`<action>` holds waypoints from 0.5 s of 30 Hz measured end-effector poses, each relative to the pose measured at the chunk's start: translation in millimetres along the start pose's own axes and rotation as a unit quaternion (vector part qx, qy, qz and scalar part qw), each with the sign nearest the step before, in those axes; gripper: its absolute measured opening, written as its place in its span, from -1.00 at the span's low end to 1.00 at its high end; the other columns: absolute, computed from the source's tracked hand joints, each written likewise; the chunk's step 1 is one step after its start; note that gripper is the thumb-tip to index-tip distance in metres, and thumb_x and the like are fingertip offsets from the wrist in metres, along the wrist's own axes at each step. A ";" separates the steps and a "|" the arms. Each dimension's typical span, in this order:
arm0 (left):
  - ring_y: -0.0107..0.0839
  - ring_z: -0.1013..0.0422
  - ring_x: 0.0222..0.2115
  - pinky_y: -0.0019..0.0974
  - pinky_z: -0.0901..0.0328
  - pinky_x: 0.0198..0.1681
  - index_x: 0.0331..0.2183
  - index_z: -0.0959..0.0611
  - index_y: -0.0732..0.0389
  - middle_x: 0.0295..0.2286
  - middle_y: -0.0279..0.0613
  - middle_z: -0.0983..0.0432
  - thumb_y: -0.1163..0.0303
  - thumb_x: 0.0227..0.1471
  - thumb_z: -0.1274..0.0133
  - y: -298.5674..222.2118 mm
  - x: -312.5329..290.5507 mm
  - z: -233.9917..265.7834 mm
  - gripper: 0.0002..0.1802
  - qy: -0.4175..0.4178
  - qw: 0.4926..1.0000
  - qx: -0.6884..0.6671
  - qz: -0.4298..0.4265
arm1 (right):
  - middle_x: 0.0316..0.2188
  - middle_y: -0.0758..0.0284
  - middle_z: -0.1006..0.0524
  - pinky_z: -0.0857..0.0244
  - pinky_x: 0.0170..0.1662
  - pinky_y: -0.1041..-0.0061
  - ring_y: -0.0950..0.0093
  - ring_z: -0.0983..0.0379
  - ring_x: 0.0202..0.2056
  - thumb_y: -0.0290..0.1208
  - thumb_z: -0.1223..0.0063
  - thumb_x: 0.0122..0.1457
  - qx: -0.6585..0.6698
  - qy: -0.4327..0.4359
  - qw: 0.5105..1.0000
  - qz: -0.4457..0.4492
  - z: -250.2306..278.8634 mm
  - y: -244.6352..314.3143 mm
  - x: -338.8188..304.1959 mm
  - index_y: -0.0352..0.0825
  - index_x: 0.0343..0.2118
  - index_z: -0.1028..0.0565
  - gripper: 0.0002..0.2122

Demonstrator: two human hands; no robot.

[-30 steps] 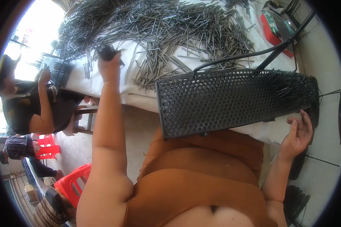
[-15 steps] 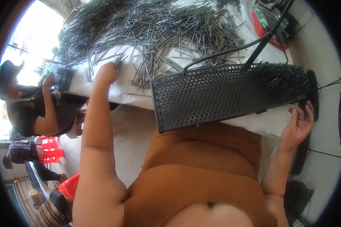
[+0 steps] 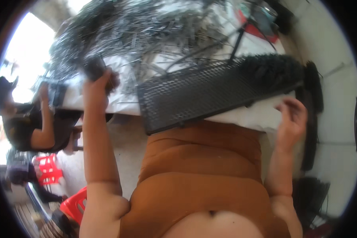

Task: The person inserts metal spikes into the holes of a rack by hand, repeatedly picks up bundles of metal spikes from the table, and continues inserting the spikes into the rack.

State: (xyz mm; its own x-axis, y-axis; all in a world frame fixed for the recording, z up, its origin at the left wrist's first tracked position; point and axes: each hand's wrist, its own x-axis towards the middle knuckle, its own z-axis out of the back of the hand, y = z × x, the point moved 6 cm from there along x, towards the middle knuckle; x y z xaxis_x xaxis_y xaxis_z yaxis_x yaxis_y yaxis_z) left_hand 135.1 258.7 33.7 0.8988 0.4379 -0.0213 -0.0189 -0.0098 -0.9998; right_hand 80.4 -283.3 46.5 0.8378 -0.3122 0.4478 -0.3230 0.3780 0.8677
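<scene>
The left hand [image 3: 96, 85] was stretched out to the far left of the white-covered table [image 3: 242, 117], its fingers clenched around a small dark bundle [image 3: 94, 67] at the edge of the great heap of thin grey metal strips [image 3: 146, 27]. The heap covered most of the far tabletop (motion blur made single pieces hard to tell apart). Near the person's body, a long black perforated tray [image 3: 210, 93] lay slanted across the near edge of the table, its left corner hanging over the orange shirt [image 3: 202, 158]. The right hand [image 3: 291, 119] hovered just beside the tray's right end, fingers loosely curled and released, grasping nothing and not touching the tray. At the far left another person [image 3: 23, 119] sat beside the table, with red plastic stools [image 3: 47, 170] on the floor near them. Black bundles [image 3: 311, 186] stood against the white wall on the right.
</scene>
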 end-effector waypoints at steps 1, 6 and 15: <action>-0.28 -0.48 -0.53 -0.22 -0.41 -0.41 -0.27 -0.54 0.40 -0.51 -0.06 -0.54 0.41 0.04 -0.12 -13.5 -46.8 -37.9 -0.74 0.062 0.995 -0.081 -0.010 | -0.17 0.23 -0.49 -0.40 -0.11 0.53 0.50 -0.49 -0.23 -0.72 0.06 0.15 0.093 0.075 0.993 -0.005 -22.8 5.5 -6.4 -0.36 -0.08 -0.37 -0.72; -0.36 -0.50 -0.32 -0.31 -0.37 -0.17 -0.28 -0.60 0.30 -0.44 -0.17 -0.59 0.51 0.01 -0.13 37.9 -218.5 -173.5 -0.83 0.452 0.856 -0.073 0.242 | 0.14 0.21 -0.26 -0.27 0.07 0.35 0.36 -0.26 0.15 -0.45 -0.21 0.05 0.319 0.425 0.846 -0.051 -137.9 66.8 -61.4 -0.27 0.15 -0.21 -0.41; -0.25 -0.27 0.07 -0.20 -0.26 0.06 -0.02 -0.50 0.20 -0.02 -0.12 -0.38 0.45 -0.08 -0.25 57.7 -253.8 -178.0 -0.47 0.605 0.776 0.110 -0.138 | -0.38 0.32 -0.59 -0.45 -0.36 0.39 0.33 -0.55 -0.41 -0.42 -0.25 -0.06 0.080 0.385 0.875 0.281 -122.6 77.6 -124.5 -0.26 -0.39 -0.56 -0.85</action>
State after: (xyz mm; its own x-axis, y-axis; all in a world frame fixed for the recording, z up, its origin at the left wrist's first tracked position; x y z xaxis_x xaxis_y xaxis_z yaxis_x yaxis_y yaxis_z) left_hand -16.1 -13.0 -18.5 0.6321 -0.7711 0.0766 0.2935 0.1468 -0.9446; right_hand 5.1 -108.3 31.6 0.5550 0.5873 0.5891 -0.7857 0.1374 0.6032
